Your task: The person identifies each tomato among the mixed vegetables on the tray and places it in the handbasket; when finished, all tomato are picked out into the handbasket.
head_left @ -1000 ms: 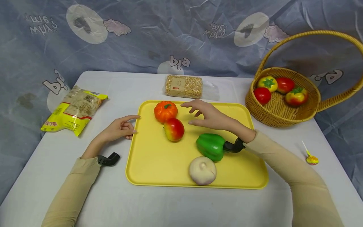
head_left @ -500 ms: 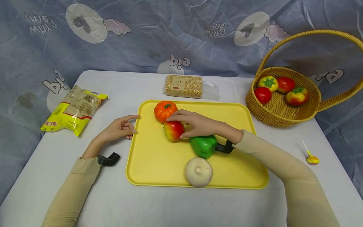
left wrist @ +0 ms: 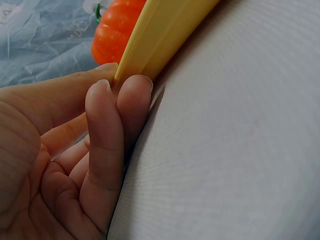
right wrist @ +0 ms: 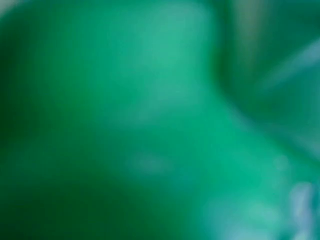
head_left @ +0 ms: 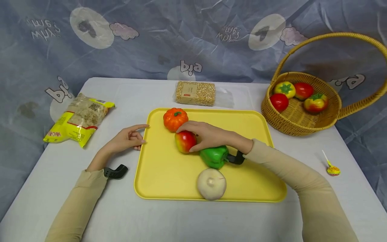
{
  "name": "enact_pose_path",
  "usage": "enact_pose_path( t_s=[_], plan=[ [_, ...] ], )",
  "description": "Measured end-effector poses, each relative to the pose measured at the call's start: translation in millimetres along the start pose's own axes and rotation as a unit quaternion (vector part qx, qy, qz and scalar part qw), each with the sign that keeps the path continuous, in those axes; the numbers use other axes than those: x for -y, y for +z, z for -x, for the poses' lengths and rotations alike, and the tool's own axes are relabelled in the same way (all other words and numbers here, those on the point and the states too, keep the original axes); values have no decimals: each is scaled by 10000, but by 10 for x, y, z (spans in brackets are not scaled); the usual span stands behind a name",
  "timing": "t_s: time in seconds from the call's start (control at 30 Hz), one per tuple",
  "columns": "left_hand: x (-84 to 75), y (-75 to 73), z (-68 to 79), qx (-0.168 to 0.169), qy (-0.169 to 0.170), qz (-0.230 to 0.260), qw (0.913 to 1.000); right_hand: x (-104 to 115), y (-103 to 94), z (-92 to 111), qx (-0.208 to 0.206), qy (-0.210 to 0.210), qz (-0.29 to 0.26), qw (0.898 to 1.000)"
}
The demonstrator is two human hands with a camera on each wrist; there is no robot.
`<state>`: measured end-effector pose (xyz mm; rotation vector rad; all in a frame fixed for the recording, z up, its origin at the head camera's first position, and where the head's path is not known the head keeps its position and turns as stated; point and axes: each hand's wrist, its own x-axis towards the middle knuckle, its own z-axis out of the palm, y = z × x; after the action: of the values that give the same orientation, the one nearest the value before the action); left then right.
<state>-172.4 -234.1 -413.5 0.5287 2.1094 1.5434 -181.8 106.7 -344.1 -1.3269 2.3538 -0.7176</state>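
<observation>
On the yellow tray (head_left: pixel 163 181), my right hand (head_left: pixel 208 134) spans a red-and-yellow fruit (head_left: pixel 183 143), fingers over its far side and thumb on its near side. A green bell pepper (head_left: pixel 214 158) lies under the right wrist, against the black wrist camera; blurred green fills the right wrist view. An orange pumpkin (head_left: pixel 175 119) sits just behind the fruit. Nearer the front rim lies a round white bulb (head_left: pixel 211 184). My left hand (head_left: pixel 128 137) holds the tray's left rim at its fingertips. The left wrist view shows those fingertips (left wrist: pixel 136 90) close against the yellow edge.
At the right stands a wicker basket (head_left: pixel 272 117) with a tall handle and several tomato-like pieces inside. Behind the tray lies a bag of yellow grain (head_left: pixel 205 93). A yellow snack packet (head_left: pixel 80 121) is at the left, a lollipop (head_left: pixel 332 169) at the right.
My right hand has come down and left onto the fruit. The bell pepper and the white bulb have shifted left, and the bulb has turned. The left hand stays at the rim.
</observation>
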Motion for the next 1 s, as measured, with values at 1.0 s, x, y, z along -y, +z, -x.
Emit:
enact_pose_path(
  t_s=[1.0],
  plan=[
    [23, 7, -3, 18, 157, 37, 9999, -129, -402, 806, -1864, 68, 13, 9825]
  ],
)
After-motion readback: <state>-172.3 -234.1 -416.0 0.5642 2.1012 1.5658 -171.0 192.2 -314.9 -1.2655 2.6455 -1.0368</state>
